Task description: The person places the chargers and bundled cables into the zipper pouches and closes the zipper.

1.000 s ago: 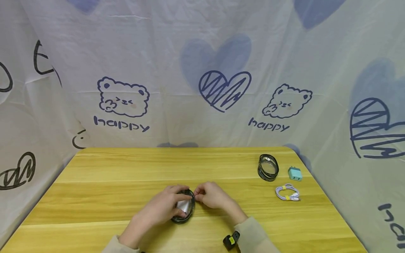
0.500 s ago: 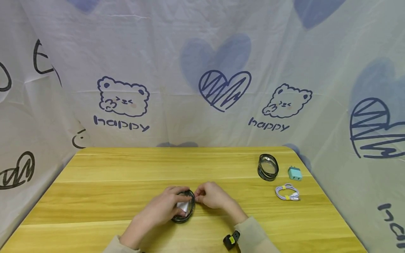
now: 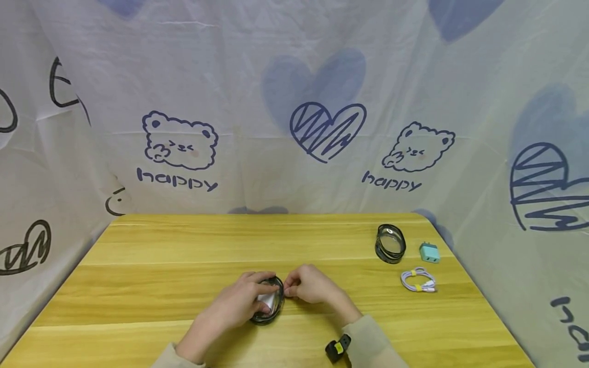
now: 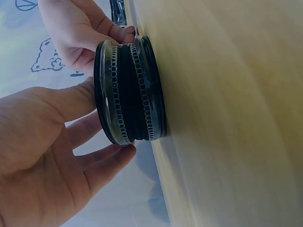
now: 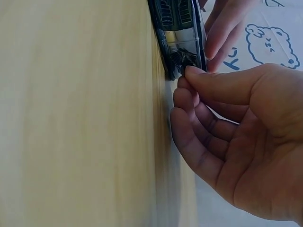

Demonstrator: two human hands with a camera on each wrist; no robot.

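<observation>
A round black case (image 3: 268, 312) with a clear lid and a coil of black banded strip inside lies flat on the wooden table (image 3: 184, 245), near its front middle. My left hand (image 3: 246, 299) covers the case from the left, its fingers and thumb curled round the rim. In the left wrist view the case (image 4: 130, 92) shows from the side, with the left hand (image 4: 57, 142) wrapped about it. My right hand (image 3: 296, 288) is at the case's right edge. In the right wrist view the right hand's thumb and forefinger (image 5: 189, 78) pinch a small dark piece at the rim of the case (image 5: 177, 28).
A second round black case (image 3: 390, 243) stands on edge at the table's back right. A teal charger plug (image 3: 429, 252) and a coiled pale cable (image 3: 417, 280) lie beside it. Printed cloth hangs round the table on three sides.
</observation>
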